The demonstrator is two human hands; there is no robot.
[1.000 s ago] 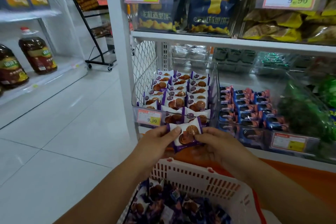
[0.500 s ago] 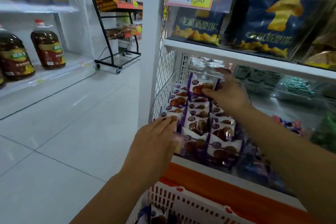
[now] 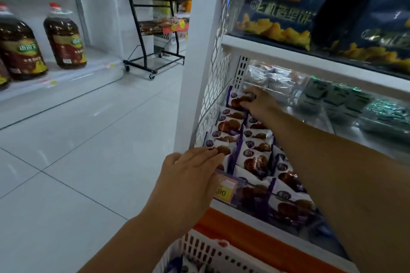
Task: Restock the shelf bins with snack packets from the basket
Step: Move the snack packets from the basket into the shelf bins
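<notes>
Pinching one snack packet [image 3: 235,101] at the far back of the bin [image 3: 248,200], our right hand [image 3: 257,102] has its fingers curled over the pkt's top edge, w/ the arm stretched out above the stock. That pkt is purple-white w/ a brown biscuit pic and stands near upright, close to the wire side panel [image 3: 213,86].

Our left hand [image 3: 188,177] holds nothing. Its fingers [image 3: 206,153] are straight & together, tips lying on the front-left pkt, palm over the bin's front edge and covering part of the price tag [image 3: 225,189].

Btwn the two hands the bin is filled w/ rows of packets [image 3: 255,157] of the same kind, leaning back one behind another, approx three rows across.

Our basket [image 3: 206,250], white plastic w/ slots, sits low at the bottom of view just below the orange shelf base. We see dark wrappers inside, too blurred to tell more.

Blue bags [image 3: 277,20] fill the shelf above. Grey-green packs [image 3: 332,95] sit in the next bin to the right. Across the aisle are oil bottles [image 3: 65,37] and a black rack [image 3: 155,29] on wheels.
</notes>
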